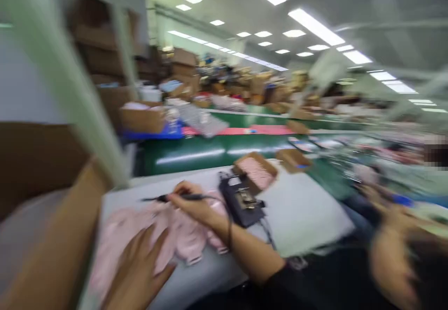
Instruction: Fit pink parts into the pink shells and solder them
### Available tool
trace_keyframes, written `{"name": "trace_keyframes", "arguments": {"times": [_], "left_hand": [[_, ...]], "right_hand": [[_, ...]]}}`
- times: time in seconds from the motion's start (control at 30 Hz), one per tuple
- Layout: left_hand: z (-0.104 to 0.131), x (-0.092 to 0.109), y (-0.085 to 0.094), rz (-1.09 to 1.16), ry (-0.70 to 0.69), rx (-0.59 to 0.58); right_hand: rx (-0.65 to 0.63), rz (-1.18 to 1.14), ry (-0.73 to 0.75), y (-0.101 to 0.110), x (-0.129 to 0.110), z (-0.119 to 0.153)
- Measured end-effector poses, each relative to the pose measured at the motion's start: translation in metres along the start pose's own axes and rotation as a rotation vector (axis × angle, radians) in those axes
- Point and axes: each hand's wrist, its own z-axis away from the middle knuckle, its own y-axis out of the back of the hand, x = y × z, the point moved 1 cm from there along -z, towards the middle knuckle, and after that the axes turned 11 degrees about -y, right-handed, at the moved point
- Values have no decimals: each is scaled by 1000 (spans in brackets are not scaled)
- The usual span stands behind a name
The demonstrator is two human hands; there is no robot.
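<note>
My right hand (pixel 191 205) is closed around a soldering iron (pixel 162 198), a black pen-shaped tool whose thin tip points left. Its dark cable loops back over my wrist. Below and to the left, my left hand (pixel 142 265) lies with fingers spread over a row of pale pink moulded parts (pixel 189 235). The parts overlap one another on the white worktop (pixel 301 216). Right of my right hand is a black box-shaped unit (pixel 241 200) with metal pieces on top. Motion blur hides the finer detail of the parts.
A cardboard box of small pink pieces (pixel 257 172) stands behind the black unit, with another small box (pixel 293 159) beside it. A green conveyor belt (pixel 189 153) runs beyond the worktop. A pale post (pixel 87 95) rises at left. Another person's blurred hand (pixel 394 258) is at right.
</note>
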Motion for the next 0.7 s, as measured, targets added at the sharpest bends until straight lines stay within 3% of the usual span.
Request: {"name": "trace_keyframes", "arguments": {"times": [0.07,0.1,0.17,0.4,0.7], "left_hand": [[36,-5,14,-21,147,-94],[46,-8,19,-15,201,-125],[56,-11,29,-11,295,-139],[66,-13,36,13,354,-93],[65,-14,35,27,346,-118]], "right_hand": [[-136,-79,-20,-71,-7,-1],[-170,-82,-31,-93,-10,0],[-206,-42,-34,-114,-12,3],[-88,84,28,-124,-4,4],[-120,143,42,-134,-1,7]]}}
